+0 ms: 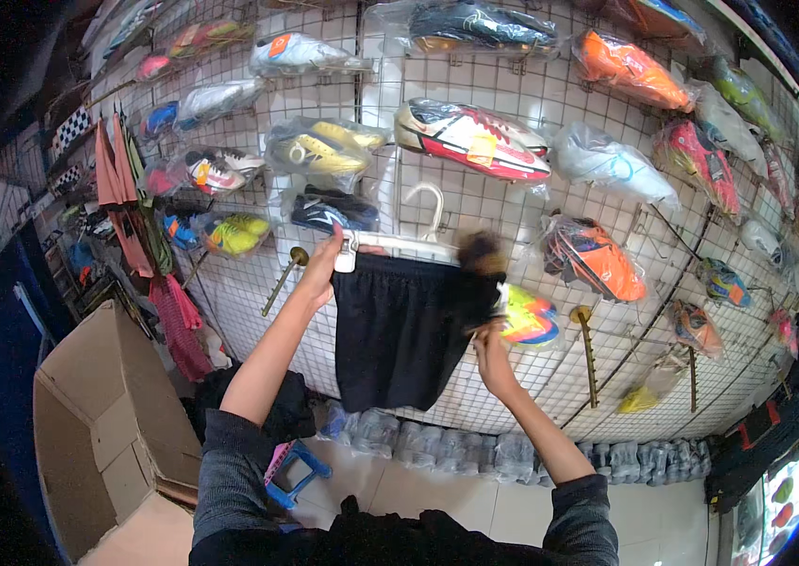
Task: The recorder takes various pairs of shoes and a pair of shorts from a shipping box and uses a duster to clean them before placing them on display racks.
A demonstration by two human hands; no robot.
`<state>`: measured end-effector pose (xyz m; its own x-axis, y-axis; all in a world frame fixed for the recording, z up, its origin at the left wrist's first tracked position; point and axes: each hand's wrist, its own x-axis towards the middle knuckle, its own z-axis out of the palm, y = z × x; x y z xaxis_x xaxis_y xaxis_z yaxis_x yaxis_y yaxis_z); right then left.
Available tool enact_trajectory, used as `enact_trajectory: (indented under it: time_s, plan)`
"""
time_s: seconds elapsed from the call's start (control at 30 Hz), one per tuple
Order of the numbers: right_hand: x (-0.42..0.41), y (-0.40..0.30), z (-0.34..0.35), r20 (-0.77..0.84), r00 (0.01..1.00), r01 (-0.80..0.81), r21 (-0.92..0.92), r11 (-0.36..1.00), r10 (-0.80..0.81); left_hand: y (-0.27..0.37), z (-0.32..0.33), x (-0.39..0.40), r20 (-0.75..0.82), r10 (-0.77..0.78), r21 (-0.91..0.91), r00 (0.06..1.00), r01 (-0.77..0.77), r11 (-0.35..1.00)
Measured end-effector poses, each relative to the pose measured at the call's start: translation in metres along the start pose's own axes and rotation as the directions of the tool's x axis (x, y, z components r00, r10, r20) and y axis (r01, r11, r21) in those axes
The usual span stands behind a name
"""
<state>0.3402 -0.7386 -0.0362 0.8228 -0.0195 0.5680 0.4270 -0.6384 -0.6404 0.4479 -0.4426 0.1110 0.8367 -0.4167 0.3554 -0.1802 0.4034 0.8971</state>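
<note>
A pair of black shorts (399,332) with an elastic waistband hangs before me from a white plastic clip hanger (406,244), its hook pointing up. My left hand (322,272) grips the hanger's left end beside the clip. At the shorts' right side, my right hand (495,357) is curled around the lower end of a dark, brush-like thing (481,255). Motion blurs its brown and black tuft, which covers the hanger's right end and the waistband's right corner. The exact kind of that thing cannot be made out.
A wire grid wall (442,78) carries football shoes (474,141) in clear plastic. Brass-coloured display arms (587,354) stick out from it. An open cardboard box (116,424) stands left, near a blue stool (297,474). Wrapped bundles (435,446) line the wall's foot.
</note>
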Motion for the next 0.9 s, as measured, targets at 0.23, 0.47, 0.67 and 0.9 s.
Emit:
enact_trajectory:
  time_s: [0.23, 0.47, 0.67, 0.9]
  plan:
    - [-0.078, 0.090, 0.015, 0.853, 0.496, 0.645, -0.486, 0.590, 0.161, 0.025, -0.042, -0.003, -0.142, 0.170, -0.107, 0.975, -0.185, 0.977]
    - [-0.010, -0.020, -0.034, 0.354, 0.928, 0.061, 0.158, 0.986, -0.114, 0.011, -0.060, -0.025, -0.117, 0.072, -0.033, 0.991, -0.076, 0.997]
    - [0.044, -0.062, -0.038, 0.200, 0.972, -0.228, 0.694, 0.683, 0.121, -0.013, -0.049, -0.031, 0.174, -0.044, 0.033, 0.984, 0.039, 0.999]
    - [0.028, -0.057, 0.014, 0.585, 0.799, -0.585, 0.810, 0.047, -0.135, -0.017, -0.018, -0.033, 0.093, -0.174, 0.176, 0.980, 0.156, 0.972]
